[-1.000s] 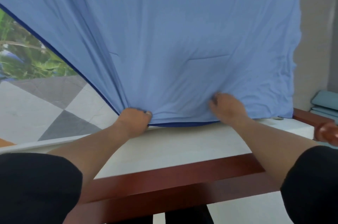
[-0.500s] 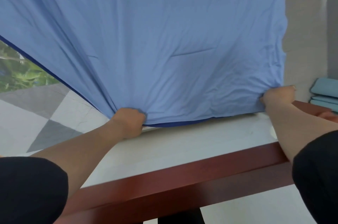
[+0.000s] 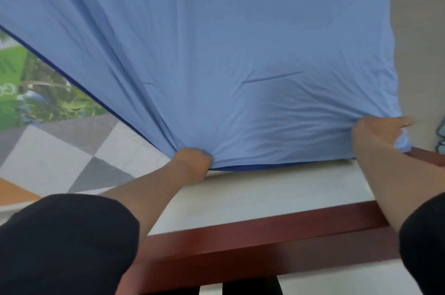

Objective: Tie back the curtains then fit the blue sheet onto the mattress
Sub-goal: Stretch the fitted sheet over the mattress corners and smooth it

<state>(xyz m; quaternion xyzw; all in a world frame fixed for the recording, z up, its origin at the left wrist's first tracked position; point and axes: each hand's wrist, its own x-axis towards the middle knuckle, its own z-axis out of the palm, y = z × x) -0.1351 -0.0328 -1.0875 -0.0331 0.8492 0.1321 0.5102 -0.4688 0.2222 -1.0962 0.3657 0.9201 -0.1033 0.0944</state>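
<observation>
Bunching creased blue sheet [image 3: 216, 53], left hand [image 3: 192, 159] and right hand [image 3: 375, 133], over smooth mattress [image 3: 277, 186].

A red-brown wooden bed frame [image 3: 265, 234] runs along the near edge of the bed, with dark slats [image 3: 250, 288] dropping from its underside over a pale floor [image 3: 349, 279]. On the bed's left side lies a patterned cover [image 3: 60, 150] of grey and white diamonds, with green foliage toward its far edge and an orange patch at its near left corner. Past the right edge stands a plain beige wall [image 3: 419, 41], with a sliver of folded teal cloth [image 3: 442, 135] beside the frame's far right corner.
</observation>
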